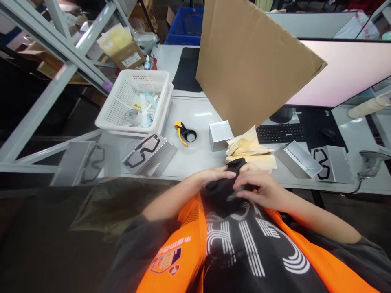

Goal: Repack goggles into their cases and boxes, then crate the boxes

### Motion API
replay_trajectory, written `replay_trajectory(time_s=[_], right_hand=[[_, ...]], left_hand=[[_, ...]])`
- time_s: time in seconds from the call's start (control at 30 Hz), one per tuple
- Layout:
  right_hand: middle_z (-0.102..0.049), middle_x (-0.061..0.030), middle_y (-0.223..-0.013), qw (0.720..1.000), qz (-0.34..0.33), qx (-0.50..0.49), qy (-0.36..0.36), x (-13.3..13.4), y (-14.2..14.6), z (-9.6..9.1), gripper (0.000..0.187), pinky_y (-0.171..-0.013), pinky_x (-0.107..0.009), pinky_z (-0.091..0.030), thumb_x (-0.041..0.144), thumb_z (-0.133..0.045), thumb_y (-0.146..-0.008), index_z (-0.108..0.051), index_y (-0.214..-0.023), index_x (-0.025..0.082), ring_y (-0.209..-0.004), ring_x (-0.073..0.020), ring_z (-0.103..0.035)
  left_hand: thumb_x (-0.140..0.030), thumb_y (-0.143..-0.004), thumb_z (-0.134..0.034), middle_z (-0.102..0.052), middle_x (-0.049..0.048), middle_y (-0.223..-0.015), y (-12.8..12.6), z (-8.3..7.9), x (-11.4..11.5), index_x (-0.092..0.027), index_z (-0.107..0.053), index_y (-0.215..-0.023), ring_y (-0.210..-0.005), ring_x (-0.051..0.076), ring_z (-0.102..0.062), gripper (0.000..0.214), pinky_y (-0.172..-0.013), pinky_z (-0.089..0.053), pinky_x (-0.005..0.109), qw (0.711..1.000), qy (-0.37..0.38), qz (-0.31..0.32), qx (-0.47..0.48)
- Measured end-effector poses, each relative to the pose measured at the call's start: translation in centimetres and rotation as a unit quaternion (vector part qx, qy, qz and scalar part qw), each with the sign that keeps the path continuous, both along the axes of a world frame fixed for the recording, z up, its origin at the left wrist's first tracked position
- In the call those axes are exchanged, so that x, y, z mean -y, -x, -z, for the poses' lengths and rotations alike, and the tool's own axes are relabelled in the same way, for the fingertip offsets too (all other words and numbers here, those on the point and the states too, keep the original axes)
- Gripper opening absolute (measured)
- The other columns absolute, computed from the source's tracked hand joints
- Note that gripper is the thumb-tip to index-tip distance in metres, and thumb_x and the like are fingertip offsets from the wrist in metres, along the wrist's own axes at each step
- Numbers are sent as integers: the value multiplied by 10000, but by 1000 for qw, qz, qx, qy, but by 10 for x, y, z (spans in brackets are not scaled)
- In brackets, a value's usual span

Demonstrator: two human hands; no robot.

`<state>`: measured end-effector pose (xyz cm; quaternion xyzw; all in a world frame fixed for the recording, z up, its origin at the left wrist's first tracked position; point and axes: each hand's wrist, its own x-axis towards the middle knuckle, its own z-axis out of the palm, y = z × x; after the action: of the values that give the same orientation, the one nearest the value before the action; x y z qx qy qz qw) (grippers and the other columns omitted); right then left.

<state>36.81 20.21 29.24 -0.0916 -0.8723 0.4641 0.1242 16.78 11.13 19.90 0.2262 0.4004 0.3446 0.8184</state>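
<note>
Close to my chest, my left hand point(216, 176) grips a piece of black cloth point(220, 195), thumb on top. From the other side my right hand point(259, 185) pinches at the same cloth, its fingertips slightly blurred. Something small and pale shows under those fingertips, too smeared to name. The cloth blends into my dark shirt, so its full outline is hidden. Just beyond my hands lies a stack of yellowish paper packets point(249, 148) at the table's front edge. Left of the packets stands a small silvery-white box point(220, 136).
Boxes printed with goggles point(149, 154) sit along the front edge on both sides. A yellow-and-black tape cutter point(185, 133) lies near a white basket point(105, 118) of small items. Behind rise a large cardboard sheet point(253, 61) and a monitor point(345, 73), with a keyboard point(281, 133) before it.
</note>
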Motion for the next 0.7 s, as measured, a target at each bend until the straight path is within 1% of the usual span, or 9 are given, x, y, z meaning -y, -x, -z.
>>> replay_trajectory(time_s=[0.07,0.1,0.13,0.23,0.3,0.37,0.5,0.6,0.7], right_hand=[[-744,-82,-1074,992,117,-29,-27,-13,-12,6,175,-968,-424,-504,342,-661,-939,-711,-1064,229,-1067,-235,-649],[-735,-91,-1115,987,160,-22,-23,-19,-19,10,208,-973,-429,-513,369,-622,-960,-706,-1091,231,-1096,-242,-651],[-729,-96,-1138,984,177,-2,-4,-24,-25,15,245,-963,-420,-527,392,-579,-981,-701,-1115,227,-1108,-242,-657],[-719,-103,-1174,987,119,55,90,-28,-39,25,352,-932,-377,-552,425,-479,-1023,-663,-1221,200,-1094,-220,-676],[-716,-105,-1159,987,90,75,107,-27,-44,25,358,-902,-359,-554,412,-472,-1027,-650,-1237,183,-1046,-206,-682],[-717,-92,-1065,989,86,94,70,-26,-47,20,309,-835,-330,-547,376,-497,-1019,-671,-1176,176,-951,-190,-672],[-695,-77,-956,981,88,141,-96,-23,-52,4,174,-811,-323,-490,287,-574,-985,-708,-1034,189,-942,-207,-617],[-716,-85,-966,954,127,207,-178,-16,-53,-2,149,-783,-316,-455,267,-621,-960,-700,-1056,185,-938,-222,-635],[-741,-99,-899,913,162,315,-203,-8,-54,-5,164,-662,-287,-385,289,-613,-965,-712,-983,160,-810,-216,-659]], left_hand=[[-596,-530,-913,-664,116,-1313,2,-14,0,-196,-586,-1365,-1236,336,-593,982,-1023,-471,410,997,-72,6,-10],[-593,-532,-914,-605,125,-1404,4,-22,0,-200,-532,-1429,-1327,356,-523,1051,-1079,-432,422,993,-116,17,-9],[-590,-542,-912,-547,132,-1472,5,-31,1,-199,-480,-1477,-1391,371,-456,1101,-1120,-394,433,987,-158,36,-6],[-551,-551,-921,-446,141,-1558,6,-52,1,-193,-403,-1531,-1458,400,-358,1165,-1181,-321,470,966,-239,97,-11],[-532,-539,-930,-407,148,-1583,4,-59,2,-193,-376,-1547,-1469,411,-331,1199,-1206,-275,494,957,-264,115,-35],[-527,-523,-937,-384,161,-1596,1,-61,2,-189,-353,-1558,-1472,423,-318,1235,-1218,-242,520,953,-270,120,-60],[-546,-574,-910,-423,169,-1570,-2,-56,2,-180,-396,-1525,-1439,421,-372,1142,-1210,-246,540,954,-247,154,-70],[-560,-598,-897,-430,162,-1569,-4,-54,1,-188,-382,-1531,-1435,409,-381,1129,-1217,-239,526,959,-222,159,-77],[-557,-642,-872,-421,156,-1580,-7,-54,2,-191,-356,-1544,-1426,399,-398,1102,-1209,-265,518,964,-196,148,-105]])
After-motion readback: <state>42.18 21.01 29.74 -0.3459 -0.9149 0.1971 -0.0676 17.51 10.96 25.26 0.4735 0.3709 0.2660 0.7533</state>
